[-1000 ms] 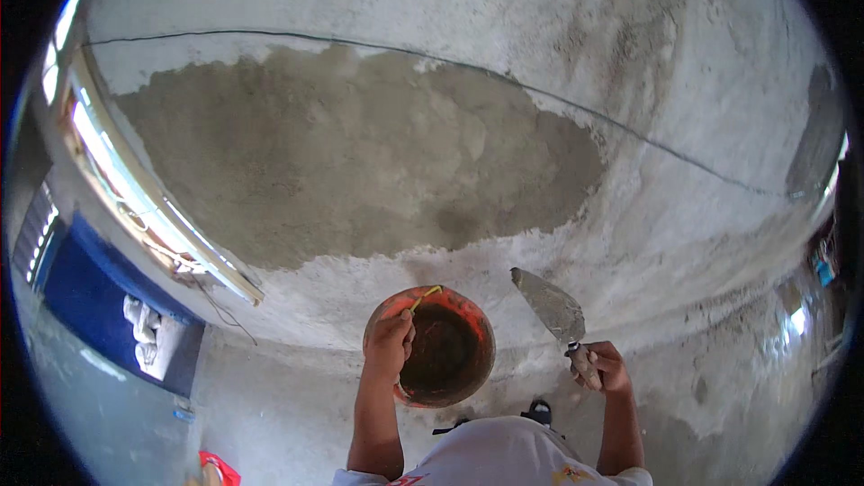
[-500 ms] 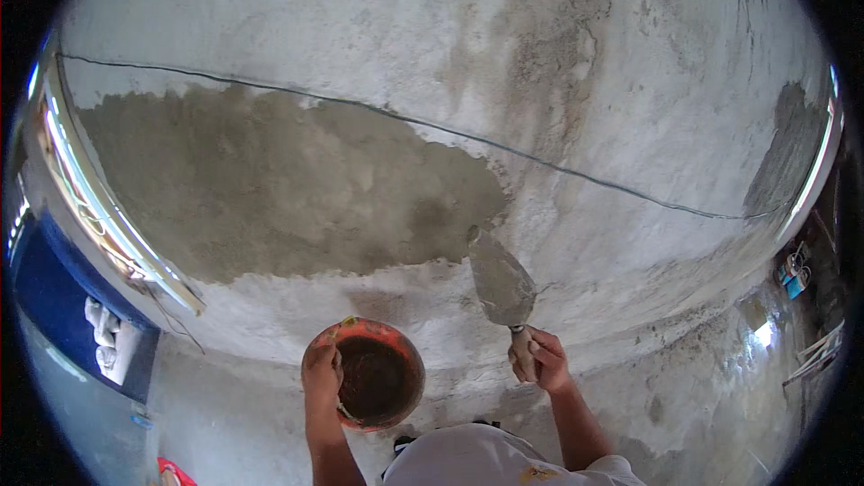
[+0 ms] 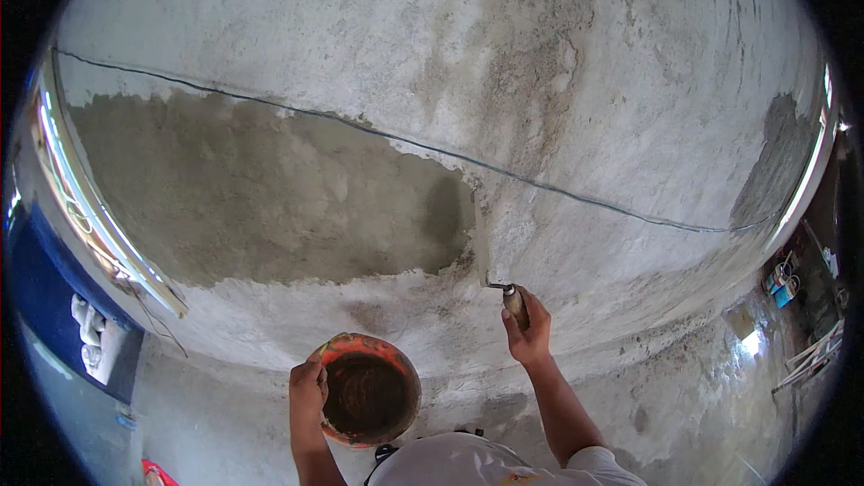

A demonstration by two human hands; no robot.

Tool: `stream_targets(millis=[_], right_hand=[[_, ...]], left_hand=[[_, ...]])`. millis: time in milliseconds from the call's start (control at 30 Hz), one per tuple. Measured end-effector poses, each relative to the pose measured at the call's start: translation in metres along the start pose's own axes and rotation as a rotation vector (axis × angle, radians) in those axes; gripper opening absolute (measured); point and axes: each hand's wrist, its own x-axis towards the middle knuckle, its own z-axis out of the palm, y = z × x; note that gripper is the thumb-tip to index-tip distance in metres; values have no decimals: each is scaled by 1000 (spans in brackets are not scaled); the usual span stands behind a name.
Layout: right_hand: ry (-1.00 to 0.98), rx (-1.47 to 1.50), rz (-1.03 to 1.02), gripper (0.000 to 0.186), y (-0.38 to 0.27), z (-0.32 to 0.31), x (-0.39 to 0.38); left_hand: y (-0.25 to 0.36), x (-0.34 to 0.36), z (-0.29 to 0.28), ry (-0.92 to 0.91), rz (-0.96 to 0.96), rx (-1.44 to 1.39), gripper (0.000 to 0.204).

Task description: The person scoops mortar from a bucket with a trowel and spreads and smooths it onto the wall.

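Two hands busy: your left hand [image 3: 308,389] gripped the orange bowl [image 3: 369,396] low at your chest, while your right hand [image 3: 529,335], clamped round the trowel [image 3: 509,293], had swung up, blade edge-on against the wall [image 3: 576,108] beside the wet patch [image 3: 270,198].

Trowel [image 3: 504,292]: blade seen edge-on against the wall; its face and any load on it cannot be made out. Handle mostly hidden inside the right hand [image 3: 529,333]. Orange bowl [image 3: 369,390]: near rim covered by the left hand [image 3: 309,387]; contents dark, kind not discernible. Both forearms cut off at the lower edge. Items at the right rim [image 3: 781,281] too small and warped to identify. White bundles at the left rim [image 3: 90,335] indistinct.
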Motion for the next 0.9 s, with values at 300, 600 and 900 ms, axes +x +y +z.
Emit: stream_targets(millis=[300, 600, 900], right_hand=[[210, -261, -174, 47, -34, 61, 41], [399, -436, -219, 56, -42, 107, 69], [516, -423, -74, 54, -16, 130, 30]], left_hand=[[17, -3, -12, -54, 36, -31, 30], [3, 18, -65, -26, 26, -1, 17], [18, 18, -71, 10, 0, -8, 18]])
